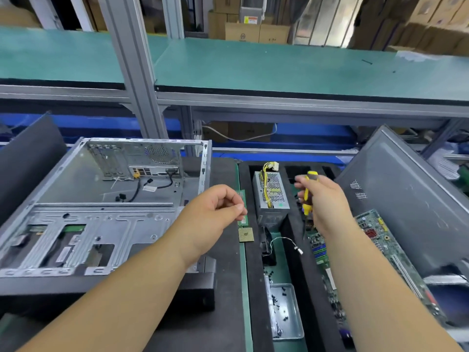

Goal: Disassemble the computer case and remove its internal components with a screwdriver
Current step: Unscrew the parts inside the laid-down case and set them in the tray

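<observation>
Our right hand (322, 199) has its grip curled round the yellow handle of the screwdriver (307, 196), whose shaft points down toward the motherboard (375, 250), which lies tilted against a grey side panel (406, 199) on the right. Our left hand (215, 212) has its fingers curled with thumb and forefinger pinched together just beside a green memory stick (242, 219); we cannot tell whether they actually hold it. Below the stick a square processor chip (246, 234) lies on the black foam. The computer case (101, 199) lies open on the surface to our left, its metal drive cage nearest us and a few loose black cables on its floor. Between our hands the power supply (271, 196) sits in a foam slot with yellow wires over its top. Nearer us a small fan (269, 250) trails a white-tipped wire, and a metal tray (291, 313) holds loose dark screws
</observation>
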Action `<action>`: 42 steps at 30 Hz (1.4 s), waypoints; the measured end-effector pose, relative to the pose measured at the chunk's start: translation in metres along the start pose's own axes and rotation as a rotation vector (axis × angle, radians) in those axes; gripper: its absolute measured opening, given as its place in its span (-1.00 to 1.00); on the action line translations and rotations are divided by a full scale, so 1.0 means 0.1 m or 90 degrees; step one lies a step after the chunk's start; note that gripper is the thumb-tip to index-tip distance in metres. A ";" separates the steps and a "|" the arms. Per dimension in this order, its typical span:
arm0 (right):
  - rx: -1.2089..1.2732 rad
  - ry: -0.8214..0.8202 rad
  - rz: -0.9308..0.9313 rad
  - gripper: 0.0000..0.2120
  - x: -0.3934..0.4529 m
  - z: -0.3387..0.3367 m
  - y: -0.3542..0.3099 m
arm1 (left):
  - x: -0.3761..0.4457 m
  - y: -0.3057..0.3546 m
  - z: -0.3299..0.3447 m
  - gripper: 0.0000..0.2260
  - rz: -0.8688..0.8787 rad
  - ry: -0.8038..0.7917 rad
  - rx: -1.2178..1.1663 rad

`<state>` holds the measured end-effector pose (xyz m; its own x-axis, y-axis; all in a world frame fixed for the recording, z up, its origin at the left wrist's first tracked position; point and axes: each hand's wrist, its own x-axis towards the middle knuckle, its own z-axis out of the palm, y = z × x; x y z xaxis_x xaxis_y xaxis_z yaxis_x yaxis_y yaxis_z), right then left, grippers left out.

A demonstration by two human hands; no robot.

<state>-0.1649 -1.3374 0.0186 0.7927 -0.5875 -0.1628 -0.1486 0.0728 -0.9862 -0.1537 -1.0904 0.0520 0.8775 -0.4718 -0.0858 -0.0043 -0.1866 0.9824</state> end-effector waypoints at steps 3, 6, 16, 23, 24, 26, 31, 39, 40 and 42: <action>-0.088 -0.052 -0.161 -0.88 -0.22 0.22 -0.21 | -0.10 -0.01 -0.11 -0.93 0.004 0.018 0.014; -0.140 -0.113 -0.316 -0.82 -0.43 0.45 -0.36 | -0.22 -0.02 -0.25 -0.90 0.021 0.033 0.053; -0.083 -0.204 -0.417 -0.75 -1.13 1.33 -0.49 | -0.61 -0.09 -0.93 -0.87 0.055 0.026 0.049; -0.028 -0.211 -0.345 -0.85 -1.59 2.02 -0.46 | -0.82 -0.30 -1.70 -0.90 0.045 0.094 0.068; -0.031 -0.213 -0.336 -0.86 -1.65 2.09 -0.44 | -0.84 -0.34 -1.81 -0.90 0.047 0.108 0.070; -0.031 -0.221 -0.317 -0.88 -1.73 2.23 -0.41 | -0.86 -0.43 -2.01 -0.90 0.048 0.142 0.089; -0.063 -0.234 -0.290 -0.87 -1.87 2.47 -0.30 | -0.87 -0.68 -2.32 -0.79 0.041 0.155 0.262; -0.120 -0.221 -0.278 -0.87 -1.97 2.60 -0.20 | -0.80 -0.83 -2.38 -0.78 0.120 0.051 0.524; -0.126 -0.219 -0.276 -0.86 -1.97 2.61 -0.19 | -0.79 -0.83 -2.37 -0.77 0.131 0.048 0.530; -0.135 -0.215 -0.275 -0.86 -1.98 2.61 -0.18 | -0.78 -0.84 -2.37 -0.78 0.146 0.043 0.535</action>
<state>-0.1649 -1.0127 0.0613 0.9470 -0.2359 0.2182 0.1429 -0.2988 -0.9435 -0.1086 -0.8335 0.0156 0.8382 -0.5283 0.1354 -0.5129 -0.6793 0.5249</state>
